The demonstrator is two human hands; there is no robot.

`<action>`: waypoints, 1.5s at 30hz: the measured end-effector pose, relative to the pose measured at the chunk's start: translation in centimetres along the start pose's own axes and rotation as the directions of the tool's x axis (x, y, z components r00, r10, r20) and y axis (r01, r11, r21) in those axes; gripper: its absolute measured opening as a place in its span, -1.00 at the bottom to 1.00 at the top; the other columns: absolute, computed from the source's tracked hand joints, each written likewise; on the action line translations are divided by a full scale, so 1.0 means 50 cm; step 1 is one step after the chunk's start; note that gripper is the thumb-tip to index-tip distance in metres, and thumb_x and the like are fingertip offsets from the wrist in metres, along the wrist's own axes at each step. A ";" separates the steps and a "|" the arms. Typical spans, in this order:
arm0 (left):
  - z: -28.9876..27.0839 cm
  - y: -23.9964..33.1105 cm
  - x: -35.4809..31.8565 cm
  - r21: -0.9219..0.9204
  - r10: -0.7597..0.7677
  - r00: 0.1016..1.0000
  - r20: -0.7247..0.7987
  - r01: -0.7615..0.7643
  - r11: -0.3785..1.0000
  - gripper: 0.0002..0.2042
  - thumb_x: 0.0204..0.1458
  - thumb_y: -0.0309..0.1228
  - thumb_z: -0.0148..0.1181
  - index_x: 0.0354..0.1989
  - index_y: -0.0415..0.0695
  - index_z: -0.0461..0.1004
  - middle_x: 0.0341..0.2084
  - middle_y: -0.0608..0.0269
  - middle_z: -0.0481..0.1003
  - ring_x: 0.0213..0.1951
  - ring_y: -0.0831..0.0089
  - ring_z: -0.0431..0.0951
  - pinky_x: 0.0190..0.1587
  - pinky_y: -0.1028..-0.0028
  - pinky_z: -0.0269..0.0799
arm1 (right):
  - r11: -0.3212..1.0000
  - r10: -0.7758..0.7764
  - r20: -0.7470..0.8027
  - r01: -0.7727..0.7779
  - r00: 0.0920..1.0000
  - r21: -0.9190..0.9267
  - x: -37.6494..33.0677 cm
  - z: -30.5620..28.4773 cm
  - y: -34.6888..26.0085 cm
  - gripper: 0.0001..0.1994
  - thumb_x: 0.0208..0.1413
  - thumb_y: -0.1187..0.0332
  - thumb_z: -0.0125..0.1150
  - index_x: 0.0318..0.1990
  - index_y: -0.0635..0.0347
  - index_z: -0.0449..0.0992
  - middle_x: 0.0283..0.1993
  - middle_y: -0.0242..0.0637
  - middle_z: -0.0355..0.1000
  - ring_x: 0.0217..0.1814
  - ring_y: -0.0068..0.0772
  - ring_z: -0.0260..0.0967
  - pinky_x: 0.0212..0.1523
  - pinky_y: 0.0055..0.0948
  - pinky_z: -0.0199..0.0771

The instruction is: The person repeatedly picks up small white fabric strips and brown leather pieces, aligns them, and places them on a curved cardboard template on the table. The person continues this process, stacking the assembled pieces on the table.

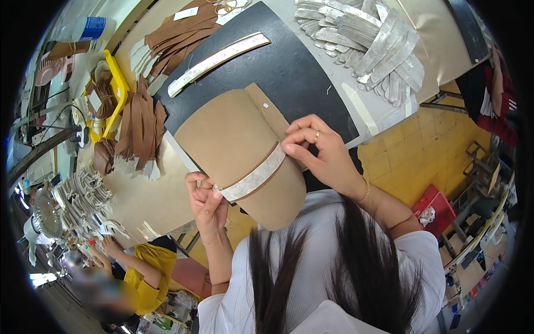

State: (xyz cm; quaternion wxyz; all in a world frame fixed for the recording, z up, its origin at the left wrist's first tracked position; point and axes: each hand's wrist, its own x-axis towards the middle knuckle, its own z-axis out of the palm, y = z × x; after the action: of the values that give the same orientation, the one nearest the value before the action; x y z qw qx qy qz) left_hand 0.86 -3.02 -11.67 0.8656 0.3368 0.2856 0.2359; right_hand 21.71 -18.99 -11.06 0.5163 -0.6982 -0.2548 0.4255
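Observation:
A narrow strip (257, 178), whitish-silver with a brown edge, lies bent across a rounded brown board (222, 131). My left hand (208, 203) pinches the strip's left end between thumb and fingers, at the board's left side. At the other end, my right hand (320, 150) has thumb and index finger closed on the strip near the board's right edge. A ring shows on one right finger. The board rests partly on a black mat (289, 72) and reaches over the table's near edge toward my body. Another white-faced strip (219, 62) lies on the mat beyond it.
Silvery strips (372, 42) are heaped at the far right. Brown strip bundles (183, 33) lie far left, others (139, 131) beside a yellow rack (117, 89). Pale strips (83, 195) pile up leftward. A person in yellow (150, 273) works at lower left; a red bin (436, 209) stands right.

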 end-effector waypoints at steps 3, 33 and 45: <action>0.005 -0.002 -0.004 -0.004 0.010 1.000 -0.028 -0.010 1.000 -0.61 0.01 -0.66 0.13 -0.04 -0.10 0.16 -0.27 0.08 0.49 -0.25 0.36 0.52 -0.16 0.40 0.46 | 0.997 -0.050 0.078 0.054 0.996 -0.056 -0.033 -0.002 -0.003 -0.72 0.16 0.36 0.11 -0.02 0.27 0.47 0.15 -0.18 0.28 0.13 -0.30 0.28 0.14 -0.44 0.25; -0.010 -0.013 -0.007 -0.050 -0.003 1.000 0.014 0.004 0.999 -0.67 0.03 -0.65 0.12 -0.05 -0.15 0.23 -0.37 0.09 0.48 -0.42 0.39 0.52 -0.33 0.46 0.50 | 0.962 -0.235 0.238 0.190 0.942 0.198 -0.055 0.030 0.052 -0.07 0.13 -0.30 -0.29 0.39 0.22 -0.43 0.46 -0.06 -0.26 0.50 -0.15 -0.27 0.40 -0.34 -0.29; 0.203 0.207 0.151 0.446 0.059 0.875 0.481 -0.302 0.842 -0.84 -0.03 -0.64 0.20 -0.25 -0.36 0.46 -0.44 0.15 0.44 -0.59 0.53 0.45 -0.60 0.64 0.34 | 0.546 -0.608 -0.195 0.227 0.769 -0.807 0.024 -0.222 -0.030 -0.70 -0.02 0.55 0.18 -0.10 0.08 0.54 0.06 -0.24 0.39 0.10 -0.18 0.32 0.09 -0.32 0.30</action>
State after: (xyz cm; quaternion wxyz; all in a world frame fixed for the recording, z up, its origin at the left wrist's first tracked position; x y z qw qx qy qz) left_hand 10.73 3.80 -0.56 0.7607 0.6240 0.0961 0.1508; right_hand 31.95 -23.11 -8.92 0.3171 -0.8389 -0.4410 -0.0337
